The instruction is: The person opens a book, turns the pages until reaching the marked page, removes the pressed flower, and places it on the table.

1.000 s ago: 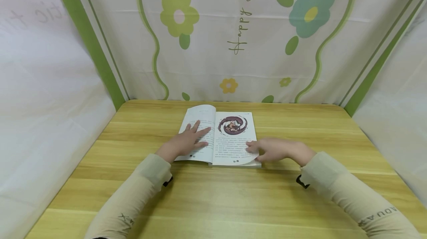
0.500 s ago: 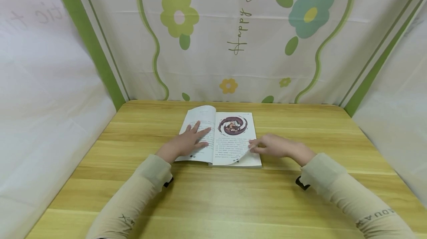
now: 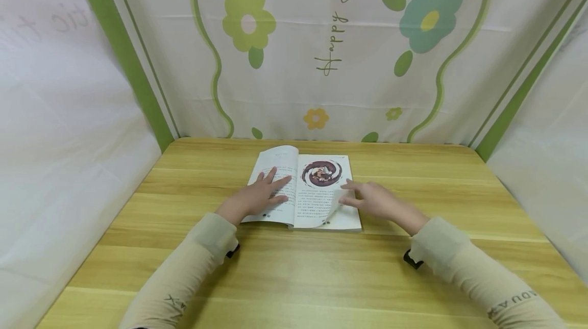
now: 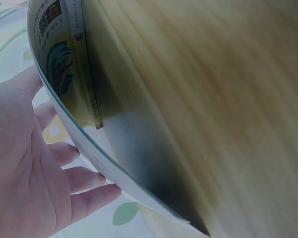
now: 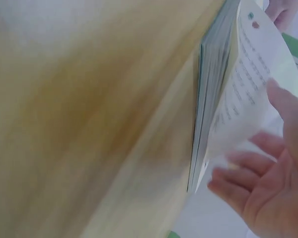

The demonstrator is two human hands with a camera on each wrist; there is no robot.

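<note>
An open paperback book [image 3: 317, 207] lies on the wooden table, with a dark swirl picture on its right-hand page. My left hand [image 3: 254, 197] rests on the left-hand page [image 3: 280, 158] with fingers spread. In the left wrist view, the book's cover [image 4: 62, 64] bows up from the table beside that hand. At the right side, my right hand [image 3: 377, 200] pinches a page [image 5: 248, 94] whose lower corner curls up and leftward. From the right wrist, the thumb shows on the printed side of this page, with fingers beyond it.
The wooden table [image 3: 294, 278] extends around the book. Behind it hangs a white curtain [image 3: 285, 79] with flowers and green wavy lines, and pale cloth walls stand to the left [image 3: 69, 140] and right [image 3: 546, 130].
My right hand has lifted the lower right corner of the page and shifted slightly up the book, curling the page further inward. The left hand has stayed on the left-hand page.
</note>
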